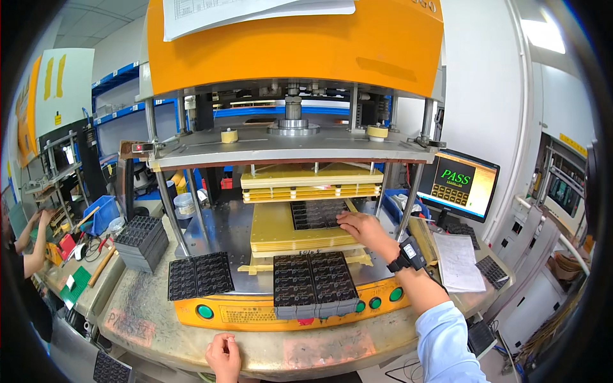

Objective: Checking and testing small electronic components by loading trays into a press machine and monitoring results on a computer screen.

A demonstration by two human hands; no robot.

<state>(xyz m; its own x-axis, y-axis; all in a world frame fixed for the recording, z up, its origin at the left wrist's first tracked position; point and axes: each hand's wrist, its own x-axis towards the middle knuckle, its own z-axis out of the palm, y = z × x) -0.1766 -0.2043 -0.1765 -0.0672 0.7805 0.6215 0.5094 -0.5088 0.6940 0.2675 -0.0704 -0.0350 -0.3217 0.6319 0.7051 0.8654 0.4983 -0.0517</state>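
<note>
My right hand point(365, 231) reaches into the press, its fingers closed at the right edge of a black circuit board panel point(313, 216). That panel lies on the yellow test fixture plate point(271, 226), below the raised yellow upper plate point(310, 179). My left hand point(223, 356) is curled into a loose fist near the front edge of the bench, with nothing seen in it. A stack of black circuit board panels point(314, 281) stands at the front middle of the press. Left of it, another black panel point(200, 276) lies slightly tilted.
A taller stack of panels point(142, 239) stands on the left. Green buttons point(205, 311) line the orange front of the press. Metal posts point(174, 214) flank the fixture. At right are a monitor point(456, 185) and paper sheets point(458, 262). Another person's hands point(39, 223) work at far left.
</note>
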